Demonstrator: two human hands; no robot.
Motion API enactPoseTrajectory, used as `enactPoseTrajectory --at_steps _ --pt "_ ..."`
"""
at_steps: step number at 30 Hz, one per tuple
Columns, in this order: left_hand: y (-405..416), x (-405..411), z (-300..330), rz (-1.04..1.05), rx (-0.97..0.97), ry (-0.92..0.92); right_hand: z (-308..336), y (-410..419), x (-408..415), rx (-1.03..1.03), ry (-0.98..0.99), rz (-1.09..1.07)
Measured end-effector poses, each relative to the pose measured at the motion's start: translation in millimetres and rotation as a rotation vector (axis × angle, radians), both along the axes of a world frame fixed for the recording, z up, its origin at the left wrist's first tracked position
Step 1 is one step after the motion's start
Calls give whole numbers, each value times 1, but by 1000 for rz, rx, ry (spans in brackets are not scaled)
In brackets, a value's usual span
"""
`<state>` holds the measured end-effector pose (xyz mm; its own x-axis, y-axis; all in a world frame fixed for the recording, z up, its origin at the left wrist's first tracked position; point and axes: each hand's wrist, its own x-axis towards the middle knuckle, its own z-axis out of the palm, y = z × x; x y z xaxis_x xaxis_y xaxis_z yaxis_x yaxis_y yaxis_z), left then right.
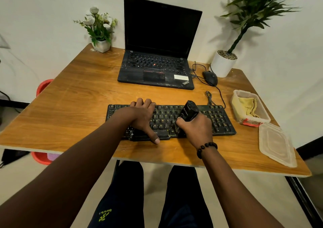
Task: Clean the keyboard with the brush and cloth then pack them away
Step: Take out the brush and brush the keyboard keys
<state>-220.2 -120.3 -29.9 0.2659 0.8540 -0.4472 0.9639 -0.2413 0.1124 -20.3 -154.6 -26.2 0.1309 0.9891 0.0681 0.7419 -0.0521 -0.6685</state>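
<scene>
A black keyboard (218, 121) with yellow lettering lies across the front middle of the wooden desk (73, 105). My left hand (142, 116) lies on its left half, fingers curled over the far edge and thumb stretched down past the space bar. My right hand (195, 128) grips a black brush (188, 111) by its thick handle, bristles down on the keys near the middle. A yellow cloth (246, 105) lies crumpled inside a clear plastic container (262, 115) to the right of the keyboard.
The container's clear lid (277, 144) lies at the desk's right front edge. Behind the keyboard stands an open black laptop (157, 66), with a wired mouse (209, 78) to its right. A flower pot (101, 45) and a white plant pot (222, 65) stand at the back corners.
</scene>
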Motion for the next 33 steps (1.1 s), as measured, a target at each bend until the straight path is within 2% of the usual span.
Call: enactPoseTrajectory --at_steps 5,9,11,13,19,25,30,33 --pt "0 0 1 1 -11 -6 13 1 16 -142 -79 203" --pt "0 -1 0 -3 -7 -7 9 2 18 -34 234 -15" --pt "-1 -1 0 0 -7 -9 -1 -6 12 -35 315 -126" --pt "0 -1 0 1 -11 -7 -8 -19 8 -21 300 -153" --pt "0 0 1 1 -6 2 -4 -31 15 -14 136 14" --pt "-2 -1 0 5 -8 -4 -12 -26 13 -12 345 -159" --pt "0 0 0 6 -15 7 -24 -56 -5 36 381 -100" --pt "0 -1 0 3 -14 6 -21 -56 1 56 511 -253"
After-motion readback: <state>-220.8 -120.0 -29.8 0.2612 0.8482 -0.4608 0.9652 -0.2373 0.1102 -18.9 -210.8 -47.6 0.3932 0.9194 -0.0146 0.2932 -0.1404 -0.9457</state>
